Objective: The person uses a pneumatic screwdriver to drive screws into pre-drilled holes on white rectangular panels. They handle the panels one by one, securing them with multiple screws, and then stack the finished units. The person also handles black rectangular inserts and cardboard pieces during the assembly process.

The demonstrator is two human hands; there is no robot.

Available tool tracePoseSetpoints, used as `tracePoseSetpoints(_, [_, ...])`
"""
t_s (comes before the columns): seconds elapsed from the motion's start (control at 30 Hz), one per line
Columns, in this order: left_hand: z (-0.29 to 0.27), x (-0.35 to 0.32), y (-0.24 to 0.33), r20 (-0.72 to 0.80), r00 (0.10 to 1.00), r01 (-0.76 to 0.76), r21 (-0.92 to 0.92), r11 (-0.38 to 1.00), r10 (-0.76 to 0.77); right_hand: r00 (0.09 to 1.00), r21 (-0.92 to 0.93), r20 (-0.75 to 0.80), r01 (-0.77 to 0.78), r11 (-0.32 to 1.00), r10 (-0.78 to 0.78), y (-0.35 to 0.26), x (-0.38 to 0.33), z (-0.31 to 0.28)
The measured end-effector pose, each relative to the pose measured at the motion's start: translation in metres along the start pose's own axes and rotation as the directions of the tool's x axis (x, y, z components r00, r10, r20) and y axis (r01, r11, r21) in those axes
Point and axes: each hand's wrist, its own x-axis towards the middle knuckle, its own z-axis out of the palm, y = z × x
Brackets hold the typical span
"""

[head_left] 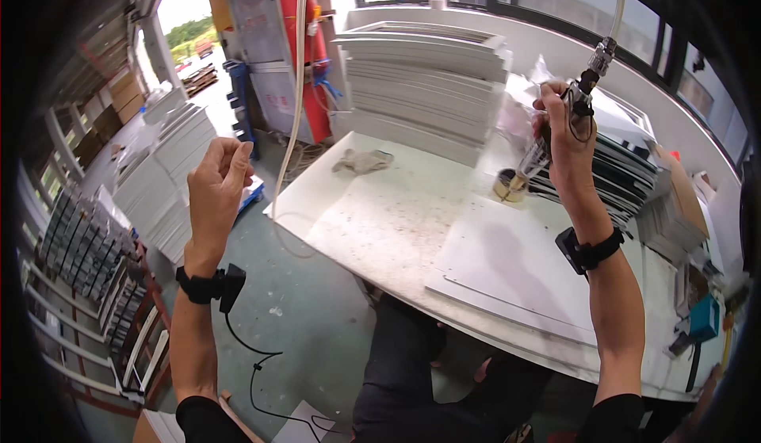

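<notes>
Our left hand (pixel 216 185) is raised over the floor, fingers loosely curled, holding nothing. Past one crumpled rag (pixel 362 160) and one tall stack of white panels (pixel 428 78) on the table (pixel 380 221), our right hand (pixel 564 138) grips one glue syringe (pixel 539 156) on a hose, its tip at one small tin (pixel 510 185)

White worktable (pixel 372 229), flat white panel (pixel 507 265), crumpled rag (pixel 362 160), small tin (pixel 510 185), stacked white panels (pixel 424 86)
</notes>
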Motion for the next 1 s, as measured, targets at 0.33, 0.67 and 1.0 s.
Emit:
tracePoseSetpoints(0.33, [0.279,-0.040,0.115,0.650,0.596,-0.361,-0.308,0.880,0.472,0.911,-0.446,-0.354,0.036,0.894,-0.214,-0.042,-0.031,-0.271])
tracePoseSetpoints(0.67, [0.465,0.003,0.118,0.886,0.226,-0.488,-0.257,0.834,0.406,0.890,-0.380,-0.455,-0.170,0.909,-0.024,-0.017,-0.078,-0.330])
tracePoseSetpoints(1.0, [0.363,-0.055,0.124,0.612,0.598,-0.432,-0.299,0.851,0.519,0.878,-0.426,-0.478,-0.202,0.882,-0.030,0.018,-0.100,-0.390])
